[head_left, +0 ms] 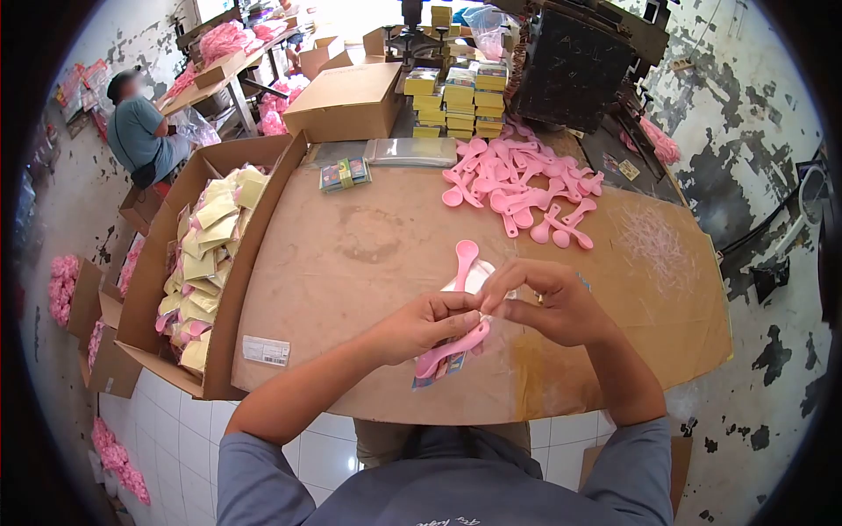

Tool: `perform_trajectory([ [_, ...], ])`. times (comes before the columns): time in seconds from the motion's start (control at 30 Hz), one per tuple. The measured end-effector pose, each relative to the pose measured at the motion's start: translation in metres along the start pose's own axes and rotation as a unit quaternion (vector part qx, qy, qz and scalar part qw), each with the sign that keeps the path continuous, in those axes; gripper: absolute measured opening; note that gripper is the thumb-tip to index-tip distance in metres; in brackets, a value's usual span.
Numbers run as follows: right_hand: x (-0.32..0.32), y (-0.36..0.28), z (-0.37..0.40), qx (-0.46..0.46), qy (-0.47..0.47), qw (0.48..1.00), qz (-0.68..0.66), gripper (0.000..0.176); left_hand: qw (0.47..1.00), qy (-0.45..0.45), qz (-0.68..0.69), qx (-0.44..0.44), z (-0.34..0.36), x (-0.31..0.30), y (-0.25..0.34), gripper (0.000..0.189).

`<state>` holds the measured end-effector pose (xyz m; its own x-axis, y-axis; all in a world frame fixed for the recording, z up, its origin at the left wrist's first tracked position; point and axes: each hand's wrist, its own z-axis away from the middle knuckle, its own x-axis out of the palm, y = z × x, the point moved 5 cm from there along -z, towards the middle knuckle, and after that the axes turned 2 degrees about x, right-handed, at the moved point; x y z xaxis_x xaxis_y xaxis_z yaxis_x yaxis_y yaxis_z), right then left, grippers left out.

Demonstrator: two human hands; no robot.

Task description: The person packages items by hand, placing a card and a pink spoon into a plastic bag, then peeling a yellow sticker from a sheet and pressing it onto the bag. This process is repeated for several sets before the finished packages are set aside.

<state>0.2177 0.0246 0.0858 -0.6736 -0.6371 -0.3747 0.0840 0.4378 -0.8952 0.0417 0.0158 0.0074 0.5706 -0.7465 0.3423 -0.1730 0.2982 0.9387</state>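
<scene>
My left hand (pixel 438 323) is closed, thumb and fingers pinching the top of a clear plastic bag (pixel 496 338). A pink spoon (pixel 447 352) and a colourful printed card (pixel 424 380) show below those fingers, at the bag. The fingertips of my right hand (pixel 539 305) meet the left ones in a pinch at the same spot, on a small whitish bit that seems part of the bag. Just beyond the hands lies another pink spoon (pixel 467 254), bowl pointing away, over a white piece (pixel 476 277) partly hidden by my right hand.
A pile of pink spoons (pixel 517 184) lies at the back right. On the left stands a carton (pixel 254 254) of packed cards and spoons. A banded card stack (pixel 346 174), plastic sleeves (pixel 410 152) and several yellow-edged stacks (pixel 460 96) sit at the back. A person (pixel 145 131) sits far left.
</scene>
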Motion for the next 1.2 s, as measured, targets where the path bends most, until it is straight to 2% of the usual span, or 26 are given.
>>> perform_trajectory([
  [0.03,-0.001,-0.011,-0.002,-0.016,0.021,0.999,0.021,0.019,1.000,-0.020,0.020,-0.011,0.001,0.000,-0.001,0.041],
  [0.1,0.001,-0.042,-0.008,-0.049,0.063,0.995,0.065,0.008,0.997,0.044,-0.032,0.051,-0.002,-0.002,0.001,0.041],
  [0.13,0.003,-0.057,-0.010,-0.080,0.076,0.979,0.170,0.009,0.992,0.077,-0.056,0.082,-0.002,-0.004,0.003,0.041],
  [0.2,0.008,-0.083,-0.013,-0.140,0.099,0.913,0.370,0.015,0.982,0.092,-0.085,0.142,0.001,-0.004,0.014,0.041],
  [0.27,0.006,-0.088,-0.015,-0.111,0.118,0.907,0.390,0.011,0.959,0.105,-0.162,0.208,0.008,-0.003,0.030,0.046],
  [0.37,0.004,-0.078,-0.011,-0.058,0.156,0.914,0.371,0.008,0.918,0.109,-0.299,0.239,0.014,0.003,0.034,0.053],
  [0.57,0.000,-0.069,-0.012,0.006,0.201,0.931,0.304,0.012,0.886,0.138,-0.335,0.291,0.013,0.011,0.042,0.050],
  [0.67,0.001,-0.056,-0.012,0.024,0.195,0.945,0.262,0.016,0.919,0.155,-0.274,0.237,0.014,0.009,0.042,0.044],
  [0.8,0.003,-0.041,-0.011,0.035,0.231,0.942,0.241,0.023,0.929,0.170,-0.233,0.233,0.011,0.004,0.034,0.043],
  [0.9,0.005,-0.047,-0.013,-0.141,0.286,0.856,0.407,0.027,0.935,0.185,-0.210,0.220,0.011,0.001,0.034,0.044],
  [1.2,0.035,-0.044,-0.022,-0.172,0.191,0.744,0.617,0.026,0.902,0.219,-0.317,0.195,0.016,0.006,0.034,0.050],
])
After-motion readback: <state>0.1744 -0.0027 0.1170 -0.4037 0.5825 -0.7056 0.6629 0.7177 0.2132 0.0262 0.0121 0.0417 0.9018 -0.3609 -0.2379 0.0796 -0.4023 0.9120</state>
